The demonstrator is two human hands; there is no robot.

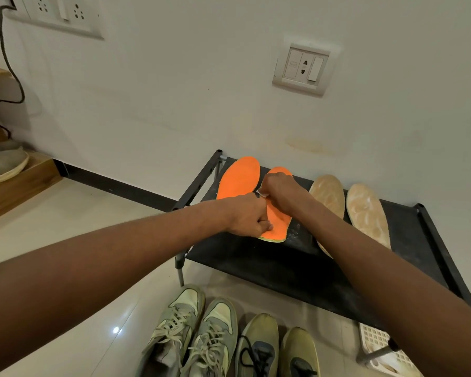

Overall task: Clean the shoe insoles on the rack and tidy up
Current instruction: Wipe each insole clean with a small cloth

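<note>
- Four insoles lie on top of the rack (297, 265), a black, matte, flat shelf on thin metal legs, set against the wall.
- Two orange insoles, at about 11 o'clock on the shelf: the left orange insole (238, 176) lies free; the right orange insole (279, 227) is the one we are working on. Both look like felt-faced foam, rounded at toe and heel, and the near one shows a pale yellow edge at the heel.
- Two tan insoles (365, 210), at about 1 o'clock, side by side and well apart from our hands. Mottled, with pale blotches; we judge them uncleaned.
- Our left hand (249, 216) is curled, knuckles down, pressing on the heel half of the right orange insole to pin it.
- Our right hand (279, 186) is curled and pinches a small white wipe (260, 192) at the middle of the same insole; what the wipe is made of is too small to tell.
- To do the step well, we judge: keep the heel pinned, wipe in short strokes away from the pinning hand toward the toe, and press lightly, since thin foam would buckle.
- White specks (294, 231) dust the shelf just beside the heel; we would wipe these when tidying.
- Two pairs of laced shoes (201, 336) stand on the floor at 6 o'clock, pale grey-green and olive, of worn fabric.
- One white lattice basket (378, 346) sits under the rack at 4 o'clock.
</note>
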